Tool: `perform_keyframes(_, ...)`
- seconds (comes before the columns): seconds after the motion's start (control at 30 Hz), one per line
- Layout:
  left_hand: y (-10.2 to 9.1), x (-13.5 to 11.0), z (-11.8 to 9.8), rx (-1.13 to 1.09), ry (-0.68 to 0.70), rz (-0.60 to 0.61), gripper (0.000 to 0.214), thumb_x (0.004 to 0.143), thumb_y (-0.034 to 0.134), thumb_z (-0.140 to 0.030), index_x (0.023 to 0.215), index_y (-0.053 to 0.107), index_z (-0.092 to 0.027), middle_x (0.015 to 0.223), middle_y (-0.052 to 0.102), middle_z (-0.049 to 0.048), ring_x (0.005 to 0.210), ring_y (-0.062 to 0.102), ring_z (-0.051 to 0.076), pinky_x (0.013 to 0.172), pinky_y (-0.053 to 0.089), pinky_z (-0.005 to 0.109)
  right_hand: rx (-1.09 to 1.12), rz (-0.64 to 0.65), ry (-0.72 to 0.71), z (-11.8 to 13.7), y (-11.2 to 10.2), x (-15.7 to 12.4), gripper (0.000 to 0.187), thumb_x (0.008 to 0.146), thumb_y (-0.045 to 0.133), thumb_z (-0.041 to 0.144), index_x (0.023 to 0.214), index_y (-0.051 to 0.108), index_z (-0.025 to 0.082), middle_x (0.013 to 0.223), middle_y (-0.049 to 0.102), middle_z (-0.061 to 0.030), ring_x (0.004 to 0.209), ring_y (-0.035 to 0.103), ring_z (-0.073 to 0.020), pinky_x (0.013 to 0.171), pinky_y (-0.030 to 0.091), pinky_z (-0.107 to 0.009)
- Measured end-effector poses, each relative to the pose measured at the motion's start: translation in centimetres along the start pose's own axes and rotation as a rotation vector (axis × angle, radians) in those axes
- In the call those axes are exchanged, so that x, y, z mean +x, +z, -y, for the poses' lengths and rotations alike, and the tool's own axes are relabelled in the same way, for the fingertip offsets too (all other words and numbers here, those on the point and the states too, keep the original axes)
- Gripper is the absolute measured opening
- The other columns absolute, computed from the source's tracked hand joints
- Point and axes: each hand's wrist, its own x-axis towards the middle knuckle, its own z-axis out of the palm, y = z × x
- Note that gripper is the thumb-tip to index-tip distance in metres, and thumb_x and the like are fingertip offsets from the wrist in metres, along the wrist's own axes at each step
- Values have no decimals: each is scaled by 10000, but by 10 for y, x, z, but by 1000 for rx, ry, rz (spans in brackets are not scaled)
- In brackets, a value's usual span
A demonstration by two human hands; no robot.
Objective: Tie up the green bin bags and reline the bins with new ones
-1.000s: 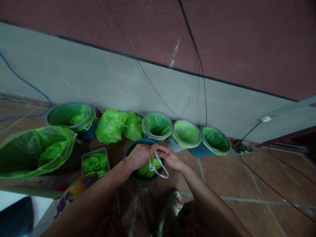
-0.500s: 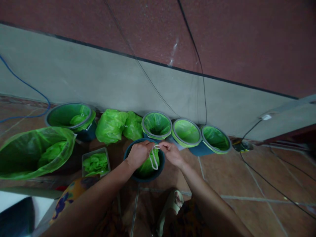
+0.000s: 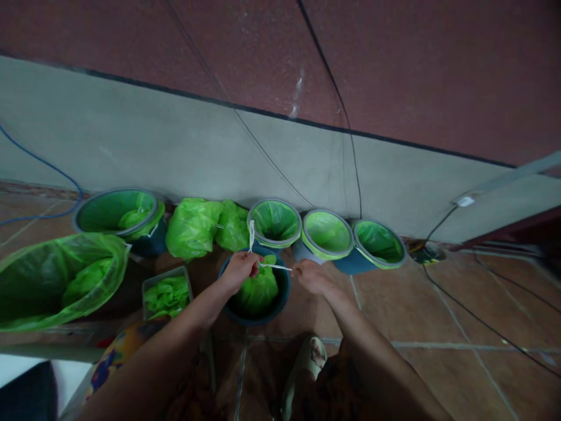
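A white drawstring [image 3: 275,266] is stretched taut between my hands, over a green plastic bag [image 3: 258,292] gathered at its top. That bag sits inside a dark blue bucket [image 3: 287,292] on the floor. My left hand [image 3: 239,272] is closed on the string near the bag's neck, with a loop of it standing up above the fingers. To the right, my right hand [image 3: 312,276] is closed on the string's other end, just past the bucket's rim.
Three bag-lined bins [image 3: 328,234] stand by the wall at right. Two full green bags [image 3: 193,228] and another lined bin [image 3: 120,213] are to the left. Nearer lie a clear tub of green bags [image 3: 166,295] and a large open bag [image 3: 87,280]. Black cables [image 3: 464,316] cross the tiles.
My hands have moved apart, the right one rightward, the left one slightly leftward. The string, a loose hanging loop before, is now pulled straight between them.
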Motion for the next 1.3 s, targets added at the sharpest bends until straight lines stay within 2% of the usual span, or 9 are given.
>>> perform_keyframes(0.13, 11, -1, 0, -317, -42, 99, 307, 741, 572, -412, 568, 490, -172, 594, 613, 15, 407, 441, 68, 438, 347, 226, 372, 36, -340, 5, -4, -3, 203, 878, 538, 231, 792, 712, 173, 870, 669, -37, 821, 597, -141, 746, 442, -250)
perform_keyframes(0.33, 15, -4, 1, -126, 111, 409, 227, 636, 723, -331, 737, 642, -144, 607, 591, -22, 535, 513, 89, 531, 409, 217, 545, -108, -544, 16, -9, -9, 187, 861, 636, 365, 812, 736, 215, 1352, 513, -58, 1178, 524, -195, 1004, 395, -350)
perform_keyframes(0.47, 16, -6, 3, 33, 207, 447, 229, 716, 681, -367, 743, 645, -143, 615, 576, -23, 549, 503, 92, 537, 410, 214, 575, -93, -496, 14, 0, 2, 249, 881, 594, 418, 846, 718, 205, 1281, 580, -64, 1178, 526, -220, 990, 414, -369)
perform_keyframes(0.67, 16, -1, 6, 51, 303, 324, 310, 822, 578, -438, 676, 592, -164, 590, 576, -19, 509, 521, 96, 524, 426, 223, 906, -6, -249, 19, 25, 10, 399, 821, 606, 467, 1133, 544, 225, 828, 615, 5, 715, 587, -137, 654, 484, -254)
perform_keyframes(0.77, 16, 0, 7, -1, 230, 228, 291, 801, 595, -439, 679, 591, -174, 587, 606, -6, 516, 562, 115, 530, 450, 238, 782, -24, -214, 24, 25, 7, 245, 834, 573, 427, 874, 598, 186, 686, 562, 22, 610, 508, -110, 564, 407, -215)
perform_keyframes(0.87, 16, -2, 6, -151, 78, 132, 260, 713, 682, -417, 724, 612, -167, 645, 666, 21, 582, 625, 148, 540, 468, 253, 653, -105, -210, 25, 20, 5, 308, 855, 516, 382, 623, 531, 179, 575, 506, 27, 566, 444, -101, 565, 363, -221)
perform_keyframes(1.07, 10, -3, 5, -336, -100, 111, 270, 539, 788, -260, 725, 632, -142, 642, 681, 21, 612, 638, 157, 594, 490, 273, 604, 59, -250, 20, 16, 2, 266, 828, 555, 353, 641, 598, 169, 557, 541, 31, 561, 466, -95, 591, 367, -217)
perform_keyframes(1.2, 8, 0, 7, -131, 116, 145, 134, 574, 741, -191, 655, 648, -139, 602, 642, -7, 571, 569, 113, 600, 447, 245, 570, 141, -208, 9, 24, 6, 198, 808, 584, 306, 703, 655, 153, 580, 593, 18, 546, 488, -99, 560, 376, -221)
perform_keyframes(1.3, 8, 1, 8, 110, 315, 198, 46, 659, 670, -177, 699, 676, -154, 667, 669, 2, 641, 590, 129, 662, 454, 251, 542, 6, -227, 4, 30, 12, 146, 804, 571, 244, 787, 688, 158, 697, 665, -8, 636, 564, -125, 637, 434, -246)
